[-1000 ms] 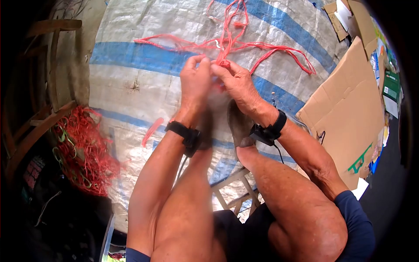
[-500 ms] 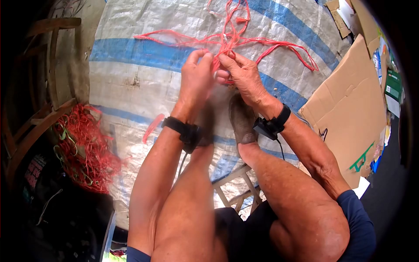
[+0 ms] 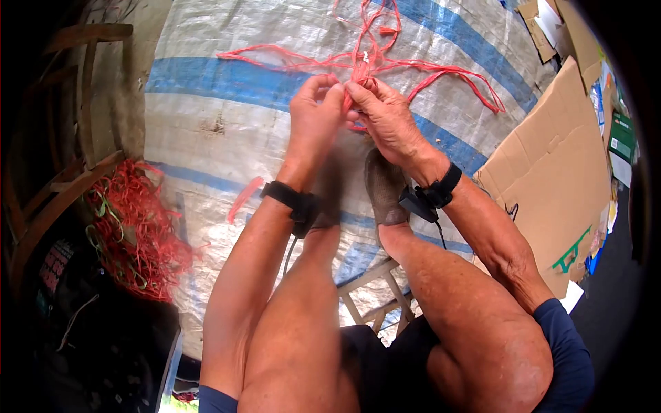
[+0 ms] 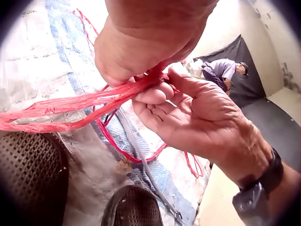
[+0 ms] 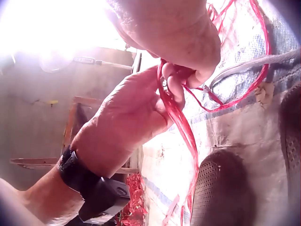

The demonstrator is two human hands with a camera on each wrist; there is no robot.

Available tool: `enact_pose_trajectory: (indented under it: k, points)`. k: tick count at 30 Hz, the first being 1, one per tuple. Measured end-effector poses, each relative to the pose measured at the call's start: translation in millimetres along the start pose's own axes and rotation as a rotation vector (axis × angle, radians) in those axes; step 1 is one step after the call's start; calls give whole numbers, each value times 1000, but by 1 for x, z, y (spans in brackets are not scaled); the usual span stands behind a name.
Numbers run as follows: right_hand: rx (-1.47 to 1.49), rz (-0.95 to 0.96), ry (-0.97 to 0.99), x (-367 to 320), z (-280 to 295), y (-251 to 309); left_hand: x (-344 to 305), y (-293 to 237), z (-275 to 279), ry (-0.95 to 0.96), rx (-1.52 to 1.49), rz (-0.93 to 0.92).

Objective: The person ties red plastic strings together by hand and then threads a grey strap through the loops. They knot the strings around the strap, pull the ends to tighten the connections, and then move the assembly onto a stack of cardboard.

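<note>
Red plastic twine (image 3: 365, 67) spreads over the striped sheet in several long loops, meeting in a bunch at the fingertips. My left hand (image 3: 317, 120) pinches the bunched strands from the left. Close beside it, my right hand (image 3: 392, 124) holds the same bunch between thumb and fingers. In the left wrist view a thick band of red strands (image 4: 70, 106) runs leftward out of the fingers. The right wrist view shows strands (image 5: 186, 136) hanging down from between the hands. The fingers partly hide the gathered spot.
A woven sheet (image 3: 227, 148) with blue stripes covers the floor. To the left lies a tangled red heap (image 3: 138, 234) near a wooden chair frame (image 3: 86, 103). Flattened cardboard (image 3: 551, 172) is on the right. Two mesh shoes (image 4: 30, 174) stand below the hands. A person (image 4: 223, 70) bends in the background.
My hands came down from the twine's knot-like bunch and shifted slightly, staying close together. The right hand's fingers moved along the strands. The outer loops lie nearly as before.
</note>
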State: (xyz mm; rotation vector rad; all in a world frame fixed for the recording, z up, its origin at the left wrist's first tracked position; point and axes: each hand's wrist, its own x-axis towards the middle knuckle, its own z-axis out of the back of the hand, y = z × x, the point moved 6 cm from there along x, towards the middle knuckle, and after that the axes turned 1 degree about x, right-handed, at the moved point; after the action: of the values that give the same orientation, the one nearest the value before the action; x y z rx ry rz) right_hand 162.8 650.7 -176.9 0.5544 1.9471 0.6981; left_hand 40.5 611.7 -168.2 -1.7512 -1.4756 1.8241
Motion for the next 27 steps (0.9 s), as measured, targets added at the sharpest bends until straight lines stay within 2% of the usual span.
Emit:
enact_pose_trajectory:
  k: [4, 6, 7, 9, 10, 12, 13, 15, 22, 24, 26, 27]
  points:
    - [-39, 52, -51, 4, 0, -3, -2, -3, 4, -15, 3, 7]
    - [-2, 145, -89, 5, 1, 3, 5, -8, 11, 46, 229, -111]
    - [0, 147, -88, 4, 2, 5, 10, -10, 18, 46, 231, -113]
    - [43, 118, -63, 2, 5, 9, 25, -13, 32, 58, 440, -110]
    - [41, 119, -65, 0, 9, 11, 36, -13, 40, 33, 518, -181]
    - [65, 45, -47, 0, 16, 9, 46, -29, 43, -63, 822, -518]
    - [66, 44, -45, -1, 18, 9, 50, -30, 43, -64, 823, -517]
    - [152, 72, -1, -2, 18, 12, 50, -38, 28, -31, 1179, -742]
    - [220, 2, -33, -8, 36, 9, 68, -24, 38, -25, 1375, -652]
    - [242, 16, -72, -10, 42, 10, 72, -29, 57, -56, 1327, -706]
    - [255, -3, -77, -14, 43, 17, 75, -48, 83, -112, 1254, -906]
    - [266, -20, -81, -15, 45, 20, 83, -56, 104, -129, 1242, -861]
